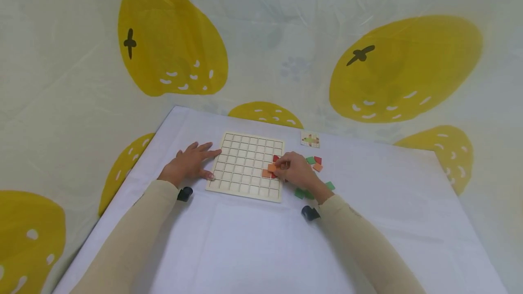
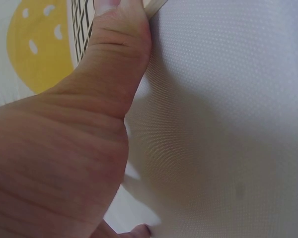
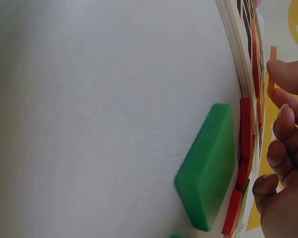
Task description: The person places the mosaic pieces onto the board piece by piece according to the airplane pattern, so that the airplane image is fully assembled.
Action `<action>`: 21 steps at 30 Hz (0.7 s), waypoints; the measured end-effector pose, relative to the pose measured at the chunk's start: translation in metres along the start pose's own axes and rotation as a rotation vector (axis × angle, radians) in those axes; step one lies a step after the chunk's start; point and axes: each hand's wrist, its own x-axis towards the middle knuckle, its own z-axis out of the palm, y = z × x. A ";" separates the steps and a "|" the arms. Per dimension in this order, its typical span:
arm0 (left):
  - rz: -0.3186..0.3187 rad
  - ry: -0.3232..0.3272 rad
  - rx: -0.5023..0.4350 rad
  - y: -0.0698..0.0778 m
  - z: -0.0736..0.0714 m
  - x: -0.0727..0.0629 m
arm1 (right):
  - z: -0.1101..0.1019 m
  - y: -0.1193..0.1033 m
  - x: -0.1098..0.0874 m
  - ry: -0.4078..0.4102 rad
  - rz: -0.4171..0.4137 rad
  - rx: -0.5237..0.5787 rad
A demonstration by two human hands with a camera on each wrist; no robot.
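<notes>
- A table [image 1: 245, 244] is covered with a smooth white cloth; in the left wrist view a fine woven texture is shown, darkened by soft shadow below the hand.
- The table is backed, and flanked on both sides, by an off-white fabric backdrop [image 1: 269, 49] marked with faint creases.
- The backdrop is printed with large yellow rounded fruit shapes [image 1: 171, 40]; white flecks are seen on them, and dark cross-shaped marks on the upper two.
- On the far half of the table a square, pale wooden board [image 1: 239, 160] is laid flat, its face divided by dark lines into a grid.
- The board's left edge is touched by the left hand [image 1: 189, 164], whose fingers are spread wide, the thumb resting near the front corner.
- A thin orange square tile [image 1: 272, 167] is pinched between thumb and finger of the right hand [image 1: 300, 170], over the board's right side.
- Beneath and beside it, another flat orange tile [image 1: 266, 173] and flat red tiles [image 1: 276, 158] are seen on the board; their exact cells cannot be told.
- Right of the board, flat green tiles [image 1: 299, 193] are scattered on the cloth, partly hidden by the right arm; a few red and orange ones are grouped farther back.
- Near the far table edge, a small square card [image 1: 310, 139] printed with a coloured pattern is laid.
- Both forearms are covered by beige sleeves [image 1: 363, 239].
</notes>
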 end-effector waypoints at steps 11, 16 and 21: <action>-0.004 0.001 -0.003 -0.002 0.002 0.002 | 0.005 0.001 0.007 0.014 -0.063 0.011; -0.011 -0.002 -0.010 -0.002 0.003 0.003 | 0.006 0.002 0.009 0.017 -0.093 0.026; -0.010 0.004 -0.010 -0.003 0.004 0.003 | 0.007 -0.001 0.010 0.025 -0.080 0.026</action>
